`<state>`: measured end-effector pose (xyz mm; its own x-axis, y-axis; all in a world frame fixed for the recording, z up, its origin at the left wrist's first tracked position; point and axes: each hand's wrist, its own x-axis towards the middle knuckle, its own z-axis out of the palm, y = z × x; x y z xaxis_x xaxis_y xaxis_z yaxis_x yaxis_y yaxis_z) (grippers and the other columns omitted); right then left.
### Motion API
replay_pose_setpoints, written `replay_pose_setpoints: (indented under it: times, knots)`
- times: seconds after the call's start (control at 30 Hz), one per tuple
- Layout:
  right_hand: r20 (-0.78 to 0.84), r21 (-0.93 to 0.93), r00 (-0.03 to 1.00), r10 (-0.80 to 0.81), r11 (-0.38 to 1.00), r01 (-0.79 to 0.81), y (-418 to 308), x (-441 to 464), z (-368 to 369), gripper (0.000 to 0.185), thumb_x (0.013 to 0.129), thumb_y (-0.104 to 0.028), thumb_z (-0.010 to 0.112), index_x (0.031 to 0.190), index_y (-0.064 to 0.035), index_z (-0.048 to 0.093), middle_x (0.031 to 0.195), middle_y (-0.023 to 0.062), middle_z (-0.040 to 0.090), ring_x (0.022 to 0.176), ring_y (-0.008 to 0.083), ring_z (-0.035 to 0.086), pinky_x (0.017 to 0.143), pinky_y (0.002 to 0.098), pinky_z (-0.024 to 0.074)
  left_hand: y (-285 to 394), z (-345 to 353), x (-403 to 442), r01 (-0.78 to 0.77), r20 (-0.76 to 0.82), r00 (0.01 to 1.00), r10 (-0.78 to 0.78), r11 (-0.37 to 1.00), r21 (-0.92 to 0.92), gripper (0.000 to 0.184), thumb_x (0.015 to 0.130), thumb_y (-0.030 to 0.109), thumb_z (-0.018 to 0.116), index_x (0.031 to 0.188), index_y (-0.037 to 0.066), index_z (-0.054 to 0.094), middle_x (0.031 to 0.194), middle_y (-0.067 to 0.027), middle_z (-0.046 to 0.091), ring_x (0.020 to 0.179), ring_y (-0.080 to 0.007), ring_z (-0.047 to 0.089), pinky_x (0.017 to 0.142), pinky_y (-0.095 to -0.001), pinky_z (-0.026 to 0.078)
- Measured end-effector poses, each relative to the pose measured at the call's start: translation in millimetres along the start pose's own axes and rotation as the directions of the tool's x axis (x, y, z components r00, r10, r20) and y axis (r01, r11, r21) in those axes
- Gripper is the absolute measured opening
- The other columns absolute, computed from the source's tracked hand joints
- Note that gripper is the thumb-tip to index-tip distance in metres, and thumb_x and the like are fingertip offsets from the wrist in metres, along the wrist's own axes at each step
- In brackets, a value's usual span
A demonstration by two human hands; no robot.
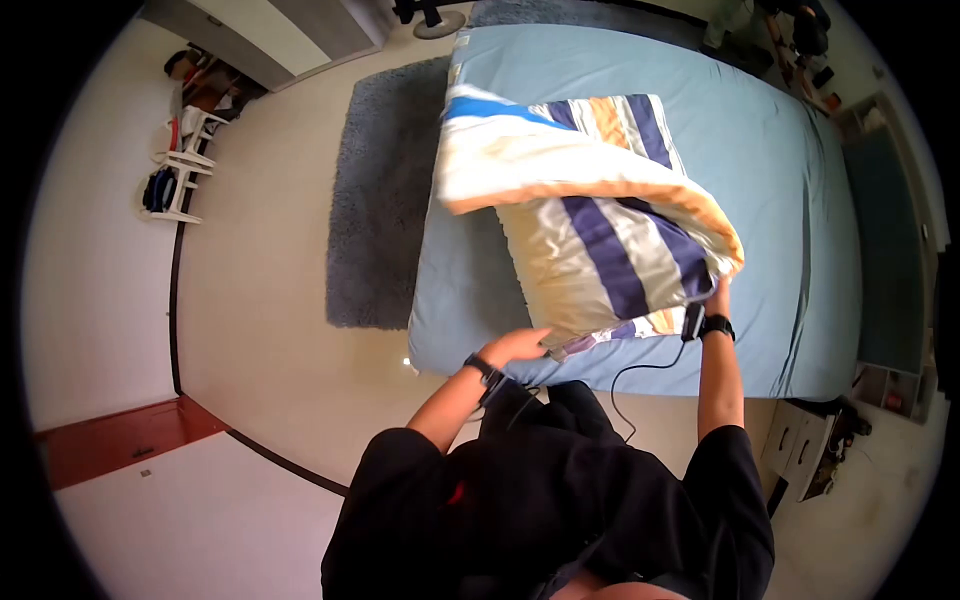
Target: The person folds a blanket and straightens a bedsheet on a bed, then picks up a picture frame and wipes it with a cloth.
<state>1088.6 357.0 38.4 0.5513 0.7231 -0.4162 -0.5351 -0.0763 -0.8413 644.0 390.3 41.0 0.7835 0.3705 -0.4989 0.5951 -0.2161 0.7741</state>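
A quilt (580,250) with white, cream, orange and dark blue stripes lies partly folded on the bed. Its far part is lifted and doubled over, showing a white side with a blue patch and an orange edge; that flap is blurred. My right hand (720,297) is closed on the quilt's near right corner, the fingers partly hidden by cloth. At the near left corner, my left hand (518,346) has its fingers bent on the quilt's edge, the tips partly hidden. Each wrist wears a black band, and a dark cable hangs from the right one.
Under the quilt is a bed (770,200) with a light blue sheet. Left of it lies a grey shaggy rug (385,200). White chairs (180,190) stand by the left wall, a drawer cabinet (800,445) at the right. A fan base (440,25) stands beyond the rug.
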Motion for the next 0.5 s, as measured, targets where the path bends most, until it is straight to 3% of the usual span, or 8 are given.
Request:
replay_pose_setpoints:
  times: [0.1, 0.13, 0.2, 0.33, 0.37, 0.43, 0.47, 0.5]
  knots:
    - [-0.459, 0.012, 0.867, 0.194, 0.977, -0.213, 30, -2, -116, 0.042, 0.084, -0.037, 0.048, 0.114, -0.0082, 0.047, 0.107, 0.0067, 0.054, 0.089, 0.0237, 0.055, 0.078, 0.0370, 0.0456, -98, 80, -27, 0.242, 0.026, 0.966, -0.256, 0.872, -0.425, 0.042, 0.082, 0.016, 0.050, 0.121, 0.001, 0.043, 0.099, -0.0112, 0.059, 0.083, -0.0218, 0.057, 0.072, -0.0318, 0.046]
    - [-0.467, 0.088, 0.852, 0.238, 0.971, -0.223, 54, -16, -166, 0.029, 0.084, -0.028, 0.046, 0.099, -0.0044, 0.052, 0.091, 0.0063, 0.057, 0.077, 0.0225, 0.056, 0.069, 0.0358, 0.0477, -108, 93, -48, 0.387, 0.119, 0.907, -0.404, 0.686, -0.616, 0.040, 0.082, 0.015, 0.051, 0.119, 0.002, 0.045, 0.097, -0.0084, 0.059, 0.081, -0.0183, 0.057, 0.068, -0.0309, 0.047]
    - [-0.477, -0.137, 0.788, 0.389, 0.853, -0.504, 70, -55, -211, 0.015, 0.077, -0.012, 0.040, 0.064, -0.0068, 0.043, 0.053, 0.0040, 0.046, 0.051, 0.0206, 0.052, 0.041, 0.0312, 0.0395, -145, 129, -82, 0.396, -0.005, 0.825, -0.564, 0.586, -0.707, 0.039, 0.080, 0.012, 0.054, 0.117, 0.004, 0.046, 0.089, -0.0061, 0.058, 0.075, -0.0176, 0.056, 0.063, -0.0293, 0.047]
    - [-0.665, -0.085, 0.520, 0.536, 0.638, -0.766, 99, -110, -225, 0.014, 0.084, -0.020, 0.045, 0.089, -0.0077, 0.049, 0.078, 0.0043, 0.061, 0.065, 0.0219, 0.060, 0.061, 0.0359, 0.0482, -159, 151, -107, 0.771, 0.218, 0.420, -0.881, 0.219, -0.598, 0.020, 0.074, 0.015, 0.046, 0.082, 0.000, 0.057, 0.072, -0.0124, 0.058, 0.050, -0.0227, 0.055, 0.044, -0.0365, 0.040]
    - [-0.622, -0.095, 0.533, 0.573, 0.621, -0.778, 100, -115, -221, 0.020, 0.083, -0.021, 0.046, 0.098, -0.0078, 0.049, 0.087, 0.0045, 0.060, 0.074, 0.0211, 0.060, 0.066, 0.0378, 0.0476, -170, 155, -101, 0.739, 0.193, 0.605, -0.773, 0.454, -0.498, 0.025, 0.075, 0.017, 0.047, 0.089, -0.001, 0.056, 0.075, -0.0126, 0.058, 0.052, -0.0222, 0.056, 0.043, -0.0363, 0.039]
    - [-0.502, -0.123, 0.605, 0.618, 0.642, -0.757, 114, -112, -206, 0.041, 0.082, -0.031, 0.052, 0.117, -0.0124, 0.044, 0.109, 0.0069, 0.052, 0.094, 0.0234, 0.053, 0.076, 0.0434, 0.0453, -161, 145, -81, 0.661, 0.145, 0.697, -0.702, 0.552, -0.507, 0.036, 0.077, 0.026, 0.050, 0.100, -0.001, 0.054, 0.084, -0.0143, 0.059, 0.064, -0.0235, 0.059, 0.049, -0.0362, 0.042]
    - [-0.436, -0.130, 0.631, 0.642, 0.649, -0.750, 121, -101, -188, 0.049, 0.081, -0.036, 0.056, 0.123, -0.0150, 0.040, 0.116, 0.0082, 0.047, 0.100, 0.0252, 0.050, 0.078, 0.0460, 0.0445, -138, 134, -53, 0.644, 0.097, 0.624, -0.776, 0.440, -0.626, 0.043, 0.078, 0.033, 0.053, 0.103, -0.002, 0.052, 0.089, -0.0159, 0.059, 0.074, -0.0254, 0.061, 0.056, -0.0363, 0.046]
    - [-0.358, -0.106, 0.649, 0.671, 0.661, -0.743, 122, -92, -164, 0.058, 0.078, -0.042, 0.058, 0.126, -0.0169, 0.038, 0.121, 0.0089, 0.042, 0.104, 0.0273, 0.047, 0.081, 0.0483, 0.0430, -138, 127, -24, 0.588, 0.005, 0.691, -0.723, 0.558, -0.586, 0.055, 0.076, 0.041, 0.056, 0.109, -0.003, 0.049, 0.097, -0.0177, 0.057, 0.087, -0.0276, 0.058, 0.069, -0.0357, 0.045]
